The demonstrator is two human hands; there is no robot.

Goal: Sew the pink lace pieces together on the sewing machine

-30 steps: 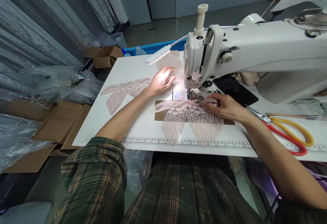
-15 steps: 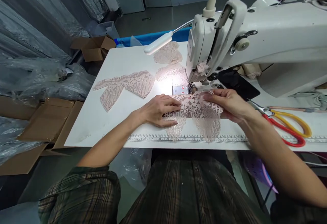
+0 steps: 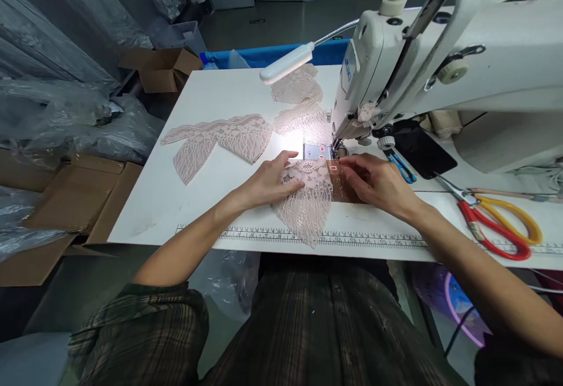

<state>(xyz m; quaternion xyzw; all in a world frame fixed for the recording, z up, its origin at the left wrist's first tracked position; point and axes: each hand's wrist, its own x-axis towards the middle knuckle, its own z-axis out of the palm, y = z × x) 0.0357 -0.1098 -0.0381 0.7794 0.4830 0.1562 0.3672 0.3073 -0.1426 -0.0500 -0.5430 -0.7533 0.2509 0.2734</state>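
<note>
Blue JUKI lettering (image 3: 348, 70) on white sewing machine (image 3: 373, 51), numbers including 12 and 15 along table-edge ruler (image 3: 365, 239)

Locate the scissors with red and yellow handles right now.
In the head view, the scissors lie on the right side of the white table, right of the right hand, tips beside the flat black object.

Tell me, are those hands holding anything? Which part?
The left hand touches the front lace at its left edge; whether it grips, or the right hand holds anything, can't be told.
</note>
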